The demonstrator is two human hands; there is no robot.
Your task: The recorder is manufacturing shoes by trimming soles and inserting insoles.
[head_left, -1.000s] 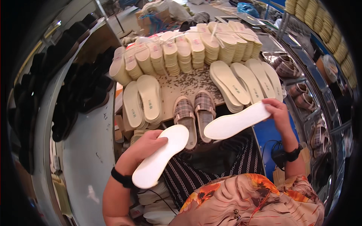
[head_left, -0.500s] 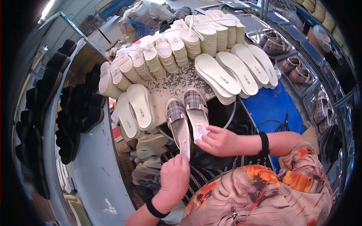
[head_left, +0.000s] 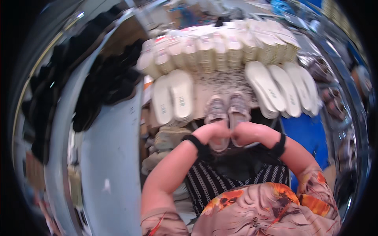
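Two plaid slip-on shoes, the left shoe (head_left: 215, 110) and the right shoe (head_left: 239, 105), lie side by side with toes on the table and heels over its near edge. My left hand (head_left: 214, 133) bends down into the opening of the left shoe. Mirroring it, my right hand (head_left: 249, 133) reaches into the right shoe. The fingers of both are hidden or blurred, and the hands cover most of the insoles. Below my left hand, the pale heel (head_left: 219, 146) of the left shoe shows.
Cream insoles stand in a row of tall stacks (head_left: 205, 53) at the back. Lower insole stacks flank the shoes at left (head_left: 182, 94) and right (head_left: 267, 88). Dark scraps (head_left: 226, 80) litter the table. Black shoes (head_left: 112, 88) fill a rack at left; trays of plaid shoes (head_left: 334, 103) line the right.
Both hands have moved forward from the heels into the shoes. My left hand has let go of the raised insole end. The view has shifted, so the scene sits farther right.
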